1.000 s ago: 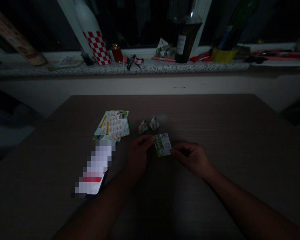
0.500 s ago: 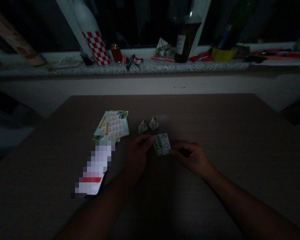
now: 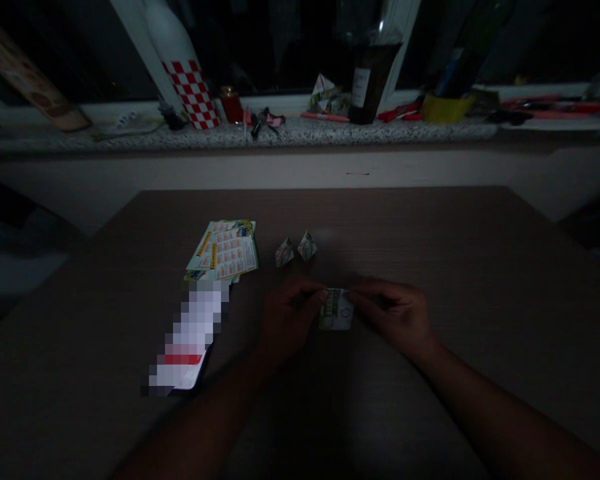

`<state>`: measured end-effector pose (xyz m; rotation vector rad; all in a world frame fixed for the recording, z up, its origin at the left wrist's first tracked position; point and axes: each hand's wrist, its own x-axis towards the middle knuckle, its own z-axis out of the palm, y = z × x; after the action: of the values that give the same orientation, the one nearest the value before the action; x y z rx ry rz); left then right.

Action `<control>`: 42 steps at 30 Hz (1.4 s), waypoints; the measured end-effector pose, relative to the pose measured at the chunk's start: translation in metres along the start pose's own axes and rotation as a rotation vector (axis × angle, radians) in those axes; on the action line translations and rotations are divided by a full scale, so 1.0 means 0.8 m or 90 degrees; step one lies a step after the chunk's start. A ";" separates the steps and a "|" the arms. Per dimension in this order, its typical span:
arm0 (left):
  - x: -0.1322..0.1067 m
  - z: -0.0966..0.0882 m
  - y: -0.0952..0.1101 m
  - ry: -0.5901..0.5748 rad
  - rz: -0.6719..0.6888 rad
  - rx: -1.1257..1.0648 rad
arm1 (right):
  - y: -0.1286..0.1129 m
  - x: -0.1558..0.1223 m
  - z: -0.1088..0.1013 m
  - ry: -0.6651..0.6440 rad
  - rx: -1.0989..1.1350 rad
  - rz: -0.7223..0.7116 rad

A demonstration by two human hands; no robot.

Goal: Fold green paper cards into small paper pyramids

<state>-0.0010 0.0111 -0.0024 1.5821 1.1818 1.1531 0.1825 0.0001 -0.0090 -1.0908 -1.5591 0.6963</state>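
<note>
A small printed paper [image 3: 337, 313], white and green, hangs between my two hands above the table. My left hand [image 3: 293, 310] pinches its upper left corner. At the upper right corner, my right hand [image 3: 393, 307] grips it between thumb and fingers. Just beyond the hands stand two small folded paper shapes [image 3: 285, 252], pointed at the top and printed. Left of them lies a loose pile of printed paper slips [image 3: 233, 252] with rows of orange figures. A phone [image 3: 187, 380] with a lit, blurred-out screen lies left of my left hand.
The brown table [image 3: 430, 233] ends at a wall below a speckled stone windowsill [image 3: 300, 137]. On the sill stand a red-and-white checked bottle [image 3: 193, 90], a dark labelled container [image 3: 370, 87], a yellow holder [image 3: 446, 110] and pens.
Both hands have shifted slightly right with the paper. The paper has turned and tilted, and my right hand has moved from its lower right corner to its top edge.
</note>
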 end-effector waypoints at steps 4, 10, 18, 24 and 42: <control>0.000 0.000 0.000 0.012 -0.032 -0.041 | -0.003 0.002 0.001 -0.011 0.014 0.034; -0.001 0.000 0.001 0.018 -0.053 -0.062 | 0.005 -0.001 0.002 -0.019 0.057 0.098; -0.001 -0.001 0.000 0.000 -0.004 -0.004 | 0.001 -0.002 -0.003 -0.026 0.011 0.039; 0.001 -0.002 0.008 -0.049 0.001 -0.015 | 0.003 -0.002 -0.005 -0.088 0.022 -0.014; 0.002 -0.004 0.012 -0.107 -0.067 -0.080 | -0.001 -0.004 -0.002 -0.075 0.035 -0.022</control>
<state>-0.0020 0.0112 0.0078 1.4736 1.0501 0.9872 0.1841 -0.0031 -0.0088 -0.9954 -1.6456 0.7872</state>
